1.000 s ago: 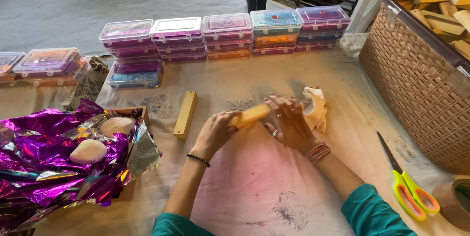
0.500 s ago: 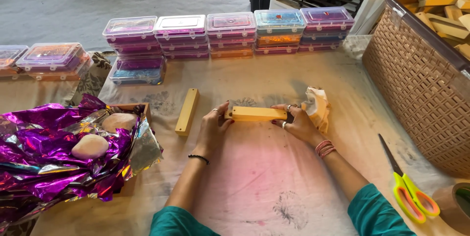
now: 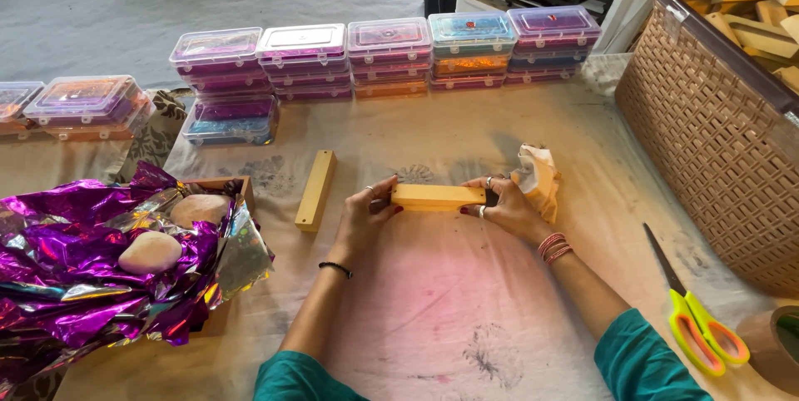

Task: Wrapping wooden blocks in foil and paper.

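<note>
Wooden block (image 3: pixel 438 196) lies flat on the cloth-covered tabletop (image 3: pixel 433 301), held endwise: left hand (image 3: pixel 366 218) fingers closed on its left end, right hand (image 3: pixel 508 211) on its right; judged best kept level, pressure even at both ends. Stacked clear-lidded boxes (image 3: pixel 387 50), purple, orange and blue inside, line the far edge; purple foil (image 3: pixel 75 259) lies left.

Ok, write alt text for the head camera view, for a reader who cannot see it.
Two hands, left hand and right hand, hold a yellow wooden block by its ends on a stained cloth-covered table. A second block, purple foil, stacked plastic boxes, a woven basket and scissors surround them.
</note>
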